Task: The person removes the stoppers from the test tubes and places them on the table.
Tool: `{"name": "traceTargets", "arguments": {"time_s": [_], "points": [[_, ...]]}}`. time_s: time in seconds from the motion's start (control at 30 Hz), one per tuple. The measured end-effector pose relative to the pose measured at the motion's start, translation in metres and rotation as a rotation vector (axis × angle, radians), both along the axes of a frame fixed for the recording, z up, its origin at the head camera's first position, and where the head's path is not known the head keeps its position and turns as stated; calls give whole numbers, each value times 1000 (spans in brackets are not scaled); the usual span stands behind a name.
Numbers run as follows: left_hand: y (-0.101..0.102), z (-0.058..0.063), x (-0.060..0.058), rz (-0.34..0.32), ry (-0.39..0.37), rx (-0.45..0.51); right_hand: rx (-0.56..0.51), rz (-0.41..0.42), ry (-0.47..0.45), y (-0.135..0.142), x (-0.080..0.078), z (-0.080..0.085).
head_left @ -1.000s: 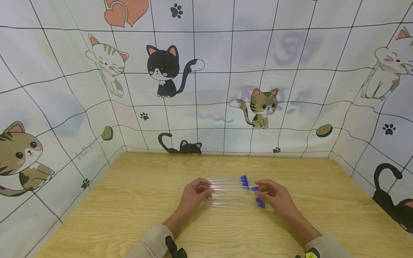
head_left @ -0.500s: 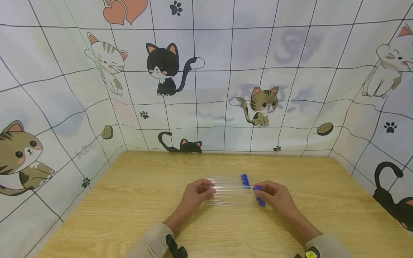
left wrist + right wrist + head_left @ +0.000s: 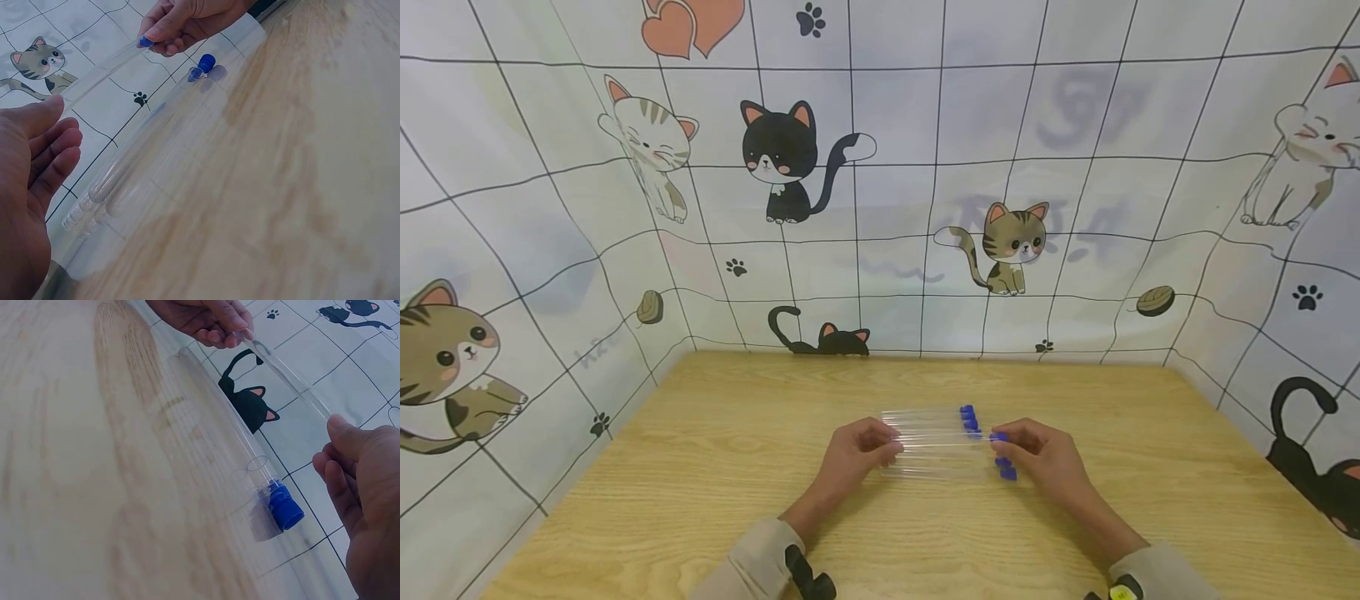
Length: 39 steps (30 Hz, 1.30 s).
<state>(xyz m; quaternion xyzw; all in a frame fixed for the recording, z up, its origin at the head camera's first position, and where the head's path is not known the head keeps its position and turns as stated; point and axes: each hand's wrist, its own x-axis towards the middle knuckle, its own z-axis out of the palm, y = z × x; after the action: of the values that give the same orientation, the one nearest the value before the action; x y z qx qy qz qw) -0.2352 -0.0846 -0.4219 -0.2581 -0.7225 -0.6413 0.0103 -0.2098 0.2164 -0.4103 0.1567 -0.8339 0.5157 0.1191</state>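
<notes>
Above the table, my left hand (image 3: 861, 446) pinches the left end of a clear test tube (image 3: 103, 78) between thumb and fingers. At the tube's other end my right hand (image 3: 1037, 450) pinches a small blue cap (image 3: 146, 42). The cap meets the tube's mouth; how deep it sits is hidden by the fingers. In the right wrist view my right thumb covers this cap. Below the held tube, more clear test tubes (image 3: 917, 473) lie side by side on the table. Blue caps (image 3: 967, 415) sit at the right ends of those at the back.
Near my right fingers, loose-looking blue caps (image 3: 1007, 474) lie just right of the front tubes. The wood-grain table (image 3: 760, 400) runs back to a white cloth wall (image 3: 895, 208) printed with cats and grid lines. Cloth also stands on both sides.
A second ago a small gap showed between the held tube and the blue cap; now they meet. Both hands have shifted slightly to the right.
</notes>
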Motion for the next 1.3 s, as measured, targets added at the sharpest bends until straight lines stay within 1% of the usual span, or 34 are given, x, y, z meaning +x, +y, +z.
{"name": "traceTargets", "arguments": {"time_s": [0.23,0.3,0.53,0.73,0.83,0.93,1.1,1.2,1.3], "points": [[0,0,0,-14,2,1,3,-24,53,9,-12,-19],[0,0,0,-17,5,5,5,-28,72,10,-15,-23],[0,-1,-1,-24,13,22,-4,-47,83,10,-16,-24],[0,-1,0,-29,33,28,11,-64,111,10,-15,-25],[0,-1,1,-26,29,27,5,-64,119,10,-15,-25],[0,-1,1,-16,22,23,-17,-46,89,11,-16,-26],[0,0,1,22,41,15,-49,6,-8,11,-16,-25],[0,0,0,39,49,12,-38,26,-38,12,-16,-24],[0,1,0,43,36,18,-29,37,-72,12,-15,-21]]}}
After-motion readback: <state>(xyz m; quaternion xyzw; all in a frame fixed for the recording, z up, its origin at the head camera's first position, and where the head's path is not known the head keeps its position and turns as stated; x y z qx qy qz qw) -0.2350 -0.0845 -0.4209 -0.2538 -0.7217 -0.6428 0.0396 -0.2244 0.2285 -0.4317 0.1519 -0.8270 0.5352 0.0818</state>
